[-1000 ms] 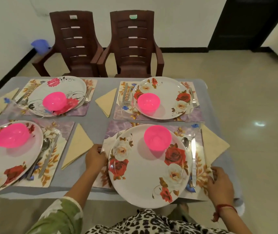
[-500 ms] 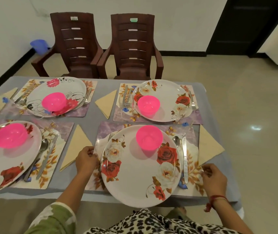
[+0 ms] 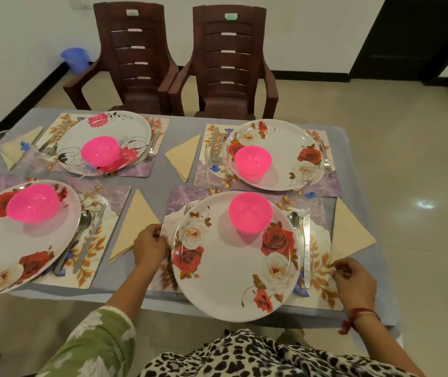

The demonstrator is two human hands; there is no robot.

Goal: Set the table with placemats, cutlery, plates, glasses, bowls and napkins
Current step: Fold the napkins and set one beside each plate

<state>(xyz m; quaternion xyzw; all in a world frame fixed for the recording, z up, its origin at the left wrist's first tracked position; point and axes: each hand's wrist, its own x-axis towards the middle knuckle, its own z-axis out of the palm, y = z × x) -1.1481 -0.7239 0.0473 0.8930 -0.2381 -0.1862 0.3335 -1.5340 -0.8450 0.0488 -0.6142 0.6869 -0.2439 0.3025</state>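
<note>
Here, left hand (image 3: 149, 247) left of plate (image 3: 233, 262) — pinching placemat (image 3: 319, 255) edge, right hand (image 3: 353, 281) right of plate, pinching opposite edge.

4 mats (image 3: 108, 210) lie on the table (image 3: 182, 126) in 2 rows of 2, each under a plate with a bowl on it. On the near right mat (image 3: 320, 268), a fork (image 3: 188, 208) pokes out left of the plate (image 3: 228, 273). A spoon (image 3: 294, 220) and knife (image 3: 306, 248) lie right of it, and the bowl (image 3: 250, 212) sits at its far side. The right napkin (image 3: 349, 235) lies beside this mat, the middle napkin (image 3: 134, 227) between the near mats, and the far napkin (image 3: 186, 156) between the far ones. The left hand (image 3: 149, 247) holds this mat's left edge, the right hand (image 3: 353, 281) its right edge. 2 chairs (image 3: 133, 58) stand behind the table.
</note>
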